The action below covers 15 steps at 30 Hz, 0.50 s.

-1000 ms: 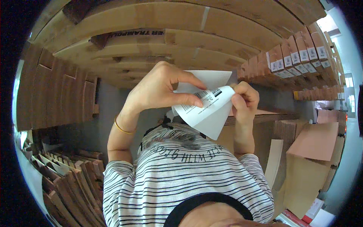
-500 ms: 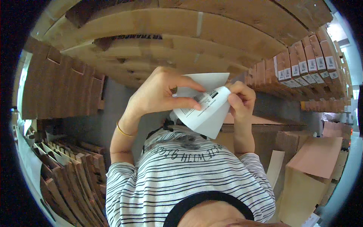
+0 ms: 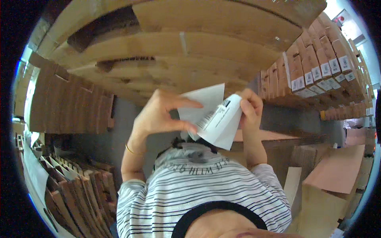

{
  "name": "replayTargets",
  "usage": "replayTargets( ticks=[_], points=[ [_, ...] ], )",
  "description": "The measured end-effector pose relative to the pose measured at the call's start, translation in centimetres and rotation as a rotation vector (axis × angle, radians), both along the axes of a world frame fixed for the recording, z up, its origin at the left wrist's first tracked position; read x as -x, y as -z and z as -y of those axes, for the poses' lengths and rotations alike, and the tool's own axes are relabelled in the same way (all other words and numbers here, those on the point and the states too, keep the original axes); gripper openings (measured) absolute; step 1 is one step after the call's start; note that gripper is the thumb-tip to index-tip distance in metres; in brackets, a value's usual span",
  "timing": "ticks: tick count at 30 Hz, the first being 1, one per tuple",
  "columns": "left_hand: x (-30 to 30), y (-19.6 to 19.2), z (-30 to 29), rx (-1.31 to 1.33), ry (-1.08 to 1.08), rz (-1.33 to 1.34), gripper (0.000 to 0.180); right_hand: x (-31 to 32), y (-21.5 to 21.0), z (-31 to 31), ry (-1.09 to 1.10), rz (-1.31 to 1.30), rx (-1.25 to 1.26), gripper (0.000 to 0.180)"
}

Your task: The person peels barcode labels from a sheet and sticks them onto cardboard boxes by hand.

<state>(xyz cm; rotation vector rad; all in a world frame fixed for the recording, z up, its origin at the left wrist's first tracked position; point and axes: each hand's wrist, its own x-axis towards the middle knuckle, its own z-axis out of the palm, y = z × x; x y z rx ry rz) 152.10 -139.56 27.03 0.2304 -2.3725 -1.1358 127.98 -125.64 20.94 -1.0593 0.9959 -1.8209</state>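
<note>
A white printed label (image 3: 224, 123) with a barcode is curled in front of my chest, its far right corner pinched between the thumb and fingers of my right hand (image 3: 251, 106). Behind it, to the left, rises a blank white sheet (image 3: 206, 97); whether it is joined to the label I cannot tell. My left hand (image 3: 164, 113) is open at the left side of the papers, thumb and forefinger well apart. The forefinger lies over the blank sheet, and the thumb tip is close to the label's left edge.
Long cardboard boxes (image 3: 222, 51) are stacked right in front of me. More boxes (image 3: 69, 101) stand at the left, and labelled boxes (image 3: 325, 67) line the right. Flat cardboard pieces (image 3: 81, 190) lean at the lower left; an open carton (image 3: 321, 206) sits at the lower right.
My left thumb and forefinger have spread and drawn back left from the label's printed face. The label and blank sheet have moved apart at the top. My right hand keeps its pinch.
</note>
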Motion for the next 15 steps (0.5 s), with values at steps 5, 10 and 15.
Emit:
replayTargets(
  ticks=[5, 10, 15],
  points=[
    [1.0, -1.1, -1.1, 0.199, -0.001, 0.151, 0.074, 1.5, -1.4, 0.2, -0.083, -0.010, -0.056, 0.008],
    [3.9, 0.9, -2.7, 0.033, -0.153, 0.084, 0.032, 1.2, -3.2, -0.1, -0.464, -0.320, -0.236, 0.010],
    [4.4, 3.4, -2.1, -0.147, -0.053, 0.031, 0.022, 0.4, -3.8, 0.3, -0.431, -0.441, -0.228, 0.013]
  ],
)
